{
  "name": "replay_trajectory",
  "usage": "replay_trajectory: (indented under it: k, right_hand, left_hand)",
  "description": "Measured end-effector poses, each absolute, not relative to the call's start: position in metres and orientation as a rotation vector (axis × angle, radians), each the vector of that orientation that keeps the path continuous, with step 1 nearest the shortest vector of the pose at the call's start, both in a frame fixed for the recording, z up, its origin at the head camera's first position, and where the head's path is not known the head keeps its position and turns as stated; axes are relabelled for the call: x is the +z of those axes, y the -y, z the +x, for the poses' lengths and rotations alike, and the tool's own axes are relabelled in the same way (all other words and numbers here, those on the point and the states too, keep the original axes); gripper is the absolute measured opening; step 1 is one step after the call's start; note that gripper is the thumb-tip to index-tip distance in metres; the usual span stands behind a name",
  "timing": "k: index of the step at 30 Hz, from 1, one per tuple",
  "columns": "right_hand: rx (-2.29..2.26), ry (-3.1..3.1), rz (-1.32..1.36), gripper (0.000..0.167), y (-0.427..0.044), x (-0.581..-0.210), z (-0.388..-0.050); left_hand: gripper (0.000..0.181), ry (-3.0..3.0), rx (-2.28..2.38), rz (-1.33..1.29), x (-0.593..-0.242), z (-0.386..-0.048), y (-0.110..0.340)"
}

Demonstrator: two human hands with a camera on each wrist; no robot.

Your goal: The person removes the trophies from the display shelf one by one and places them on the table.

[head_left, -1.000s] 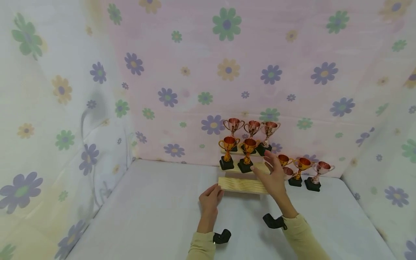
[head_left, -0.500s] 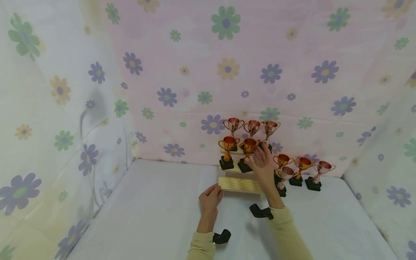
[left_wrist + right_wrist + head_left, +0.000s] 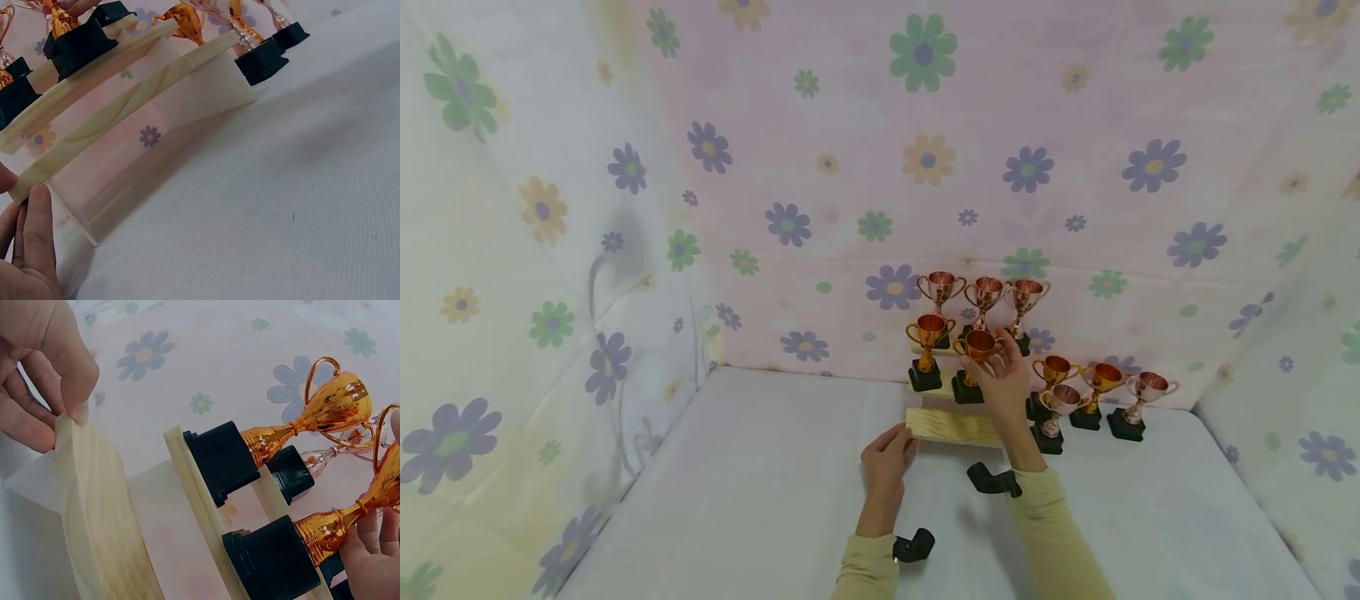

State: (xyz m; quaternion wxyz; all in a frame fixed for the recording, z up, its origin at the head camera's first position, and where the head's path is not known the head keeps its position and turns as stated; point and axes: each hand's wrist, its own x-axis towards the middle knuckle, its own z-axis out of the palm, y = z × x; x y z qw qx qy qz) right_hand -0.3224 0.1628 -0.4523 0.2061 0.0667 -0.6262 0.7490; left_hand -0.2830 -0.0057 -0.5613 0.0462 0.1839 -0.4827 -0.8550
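Observation:
A stepped wooden stand point(image 3: 951, 426) holds trophies on its upper two boards. My left hand point(image 3: 883, 467) pinches the left end of the lowest board, also plain in the left wrist view, where the fingers point(image 3: 39, 225) lie under the board point(image 3: 112, 112). With my right hand point(image 3: 1006, 387) I hold a gold trophy point(image 3: 979, 345) on the middle board, its cup tipped forward. In the right wrist view this trophy point(image 3: 325, 534) has fingers point(image 3: 375, 550) behind its cup and stem. Left of it another gold trophy point(image 3: 927, 358) stands upright.
Three rose-coloured trophies point(image 3: 987, 293) stand on the top board. Right of the stand, several gold and rose trophies, among them a rose one point(image 3: 1052, 423) in front, stand on the white tabletop point(image 3: 760, 475). Flowered cloth point(image 3: 820, 250) hangs behind and at both sides.
My right hand has moved left from beside the middle board to the gold trophy and taken hold of it. That trophy's cup has tipped forward. My left hand has stayed put.

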Motion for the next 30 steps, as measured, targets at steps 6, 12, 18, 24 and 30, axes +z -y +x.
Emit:
replay_trajectory:
  k: [6,12,18,24,30]
  right_hand:
    - [1.997,1.815,0.165,0.05,-0.164,-0.453,-0.321]
    - [1.949,1.871,0.168,0.051,-0.169,-0.452,-0.318]
    - [1.898,1.928,0.179,0.06,-0.175,-0.449,-0.314]
    - [1.806,1.969,0.262,0.057,-0.18,-0.445,-0.305]
    - [1.654,1.952,0.427,0.052,-0.188,-0.432,-0.291]
  left_hand:
    - [0.029,1.497,-2.642,0.527,-0.533,-0.267,0.012]
    - [0.028,1.497,-2.634,0.533,-0.531,-0.266,0.011]
    - [0.029,1.507,-2.631,0.558,-0.547,-0.275,0.01]
    - [0.03,1.505,-2.602,0.579,-0.561,-0.283,0.006]
    - [0.029,1.512,-2.579,0.573,-0.561,-0.283,0.004]
